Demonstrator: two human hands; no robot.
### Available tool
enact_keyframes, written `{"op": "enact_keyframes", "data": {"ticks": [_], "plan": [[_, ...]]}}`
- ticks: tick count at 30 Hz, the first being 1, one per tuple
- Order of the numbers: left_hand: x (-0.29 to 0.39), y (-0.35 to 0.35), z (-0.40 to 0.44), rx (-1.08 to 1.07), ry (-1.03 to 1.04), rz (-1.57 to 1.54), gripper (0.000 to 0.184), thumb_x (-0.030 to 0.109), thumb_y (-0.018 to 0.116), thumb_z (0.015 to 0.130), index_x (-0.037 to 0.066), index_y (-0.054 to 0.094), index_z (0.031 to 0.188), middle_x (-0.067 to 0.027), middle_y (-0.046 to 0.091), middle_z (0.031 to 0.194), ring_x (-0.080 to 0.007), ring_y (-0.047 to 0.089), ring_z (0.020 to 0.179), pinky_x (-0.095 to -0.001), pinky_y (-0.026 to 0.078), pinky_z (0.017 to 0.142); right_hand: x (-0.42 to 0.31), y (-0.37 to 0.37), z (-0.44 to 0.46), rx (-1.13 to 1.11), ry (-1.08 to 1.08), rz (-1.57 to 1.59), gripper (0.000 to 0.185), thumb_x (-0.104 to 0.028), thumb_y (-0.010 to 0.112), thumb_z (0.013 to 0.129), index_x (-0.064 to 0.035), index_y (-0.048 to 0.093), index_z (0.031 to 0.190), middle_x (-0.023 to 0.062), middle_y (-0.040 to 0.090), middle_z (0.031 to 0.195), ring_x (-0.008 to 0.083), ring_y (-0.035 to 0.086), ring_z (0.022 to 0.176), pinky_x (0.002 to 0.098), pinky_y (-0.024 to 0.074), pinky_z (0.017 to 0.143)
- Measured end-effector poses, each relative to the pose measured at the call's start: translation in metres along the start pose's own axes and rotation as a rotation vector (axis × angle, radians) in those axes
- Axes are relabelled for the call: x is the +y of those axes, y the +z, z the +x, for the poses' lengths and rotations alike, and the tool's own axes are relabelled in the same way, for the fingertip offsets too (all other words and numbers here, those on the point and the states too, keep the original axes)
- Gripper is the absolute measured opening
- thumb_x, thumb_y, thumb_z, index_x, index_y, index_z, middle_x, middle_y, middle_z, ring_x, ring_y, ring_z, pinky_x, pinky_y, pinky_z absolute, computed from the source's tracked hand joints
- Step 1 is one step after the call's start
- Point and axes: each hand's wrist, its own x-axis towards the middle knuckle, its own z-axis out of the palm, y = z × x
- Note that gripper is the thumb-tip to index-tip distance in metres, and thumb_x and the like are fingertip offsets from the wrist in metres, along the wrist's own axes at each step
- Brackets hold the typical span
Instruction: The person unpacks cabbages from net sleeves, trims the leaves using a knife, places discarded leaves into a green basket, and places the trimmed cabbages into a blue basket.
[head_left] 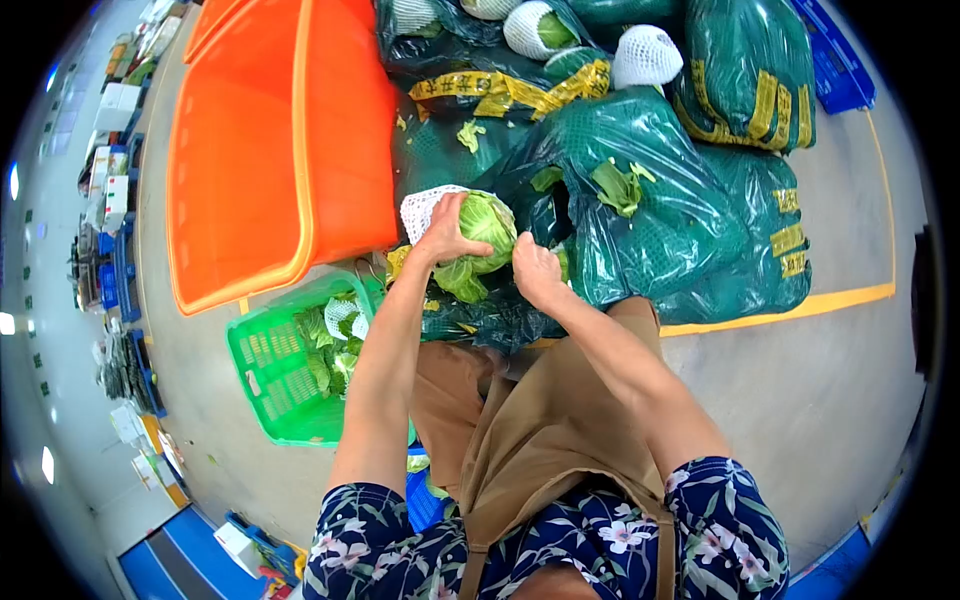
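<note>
A green cabbage with loose outer leaves lies on dark green plastic bags, a white foam net around its left side. My left hand grips the cabbage and net from the left, thumb spread across the leaves. Just right of the cabbage, my right hand is closed, its fingers curled; what they hold, if anything, is hidden. An opening in the plastic bag lies beyond the right hand. A torn leaf rests on that bag.
A large orange bin stands at the left. Below it, a green crate holds leaves and foam nets. Netted cabbages and more stuffed bags are stacked at the back. A blue crate sits at the far right.
</note>
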Motion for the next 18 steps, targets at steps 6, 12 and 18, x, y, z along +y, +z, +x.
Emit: {"op": "enact_keyframes", "data": {"ticks": [6,12,18], "plan": [[0.005,0.000,0.010,0.018,-0.056,-0.120,0.105,0.044,0.088,0.050,-0.003,0.042,0.132,-0.0215,0.046,0.126,-0.0373,0.042,0.122,-0.0415,0.034,0.106,0.025,0.007,0.042,0.075,-0.115,-0.027,0.008,-0.001,0.053,0.083,-0.0002,0.048,0.089,0.0213,0.066,0.076,0.0366,0.069,0.073,0.0444,0.0566,0.062],[0.002,-0.005,0.002,-0.070,0.027,-0.178,0.104,0.043,0.087,0.053,-0.003,0.041,0.134,-0.0210,0.043,0.132,-0.0343,0.039,0.128,-0.0396,0.032,0.109,0.023,0.014,0.011,0.014,0.005,0.046,0.012,-0.002,0.053,0.083,0.0003,0.045,0.091,0.0251,0.066,0.078,0.0417,0.067,0.074,0.0492,0.0550,0.063],[0.004,-0.008,0.002,-0.036,-0.007,-0.224,0.103,0.043,0.088,0.054,-0.003,0.041,0.133,-0.0194,0.045,0.131,-0.0335,0.043,0.125,-0.0396,0.033,0.107,0.029,0.009,0.031,0.035,-0.071,-0.004,0.009,-0.002,0.051,0.085,0.0003,0.049,0.093,0.0216,0.067,0.083,0.0357,0.069,0.078,0.0443,0.0569,0.066]]}}
